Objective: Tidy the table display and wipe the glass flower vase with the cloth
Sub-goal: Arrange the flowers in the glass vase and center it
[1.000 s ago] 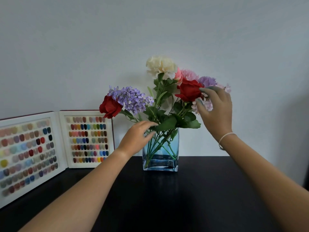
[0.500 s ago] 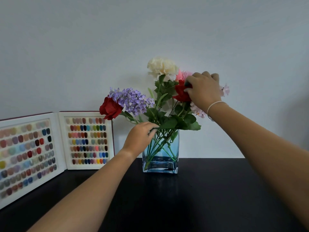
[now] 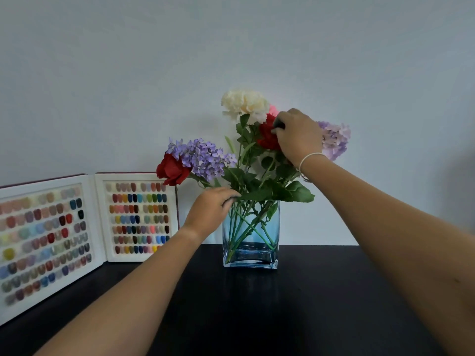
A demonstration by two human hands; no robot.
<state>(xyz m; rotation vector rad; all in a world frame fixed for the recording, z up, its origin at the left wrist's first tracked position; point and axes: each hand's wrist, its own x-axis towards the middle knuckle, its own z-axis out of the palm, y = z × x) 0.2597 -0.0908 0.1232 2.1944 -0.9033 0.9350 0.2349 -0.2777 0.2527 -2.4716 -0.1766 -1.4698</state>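
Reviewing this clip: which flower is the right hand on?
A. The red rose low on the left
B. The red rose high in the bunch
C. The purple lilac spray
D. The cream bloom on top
B: the right hand has its fingers on the upper red rose, just below the cream bloom.

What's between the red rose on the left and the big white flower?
In the head view, the purple lilac cluster sits between the left red rose and the white flower, touching the rose, plus some green leaves.
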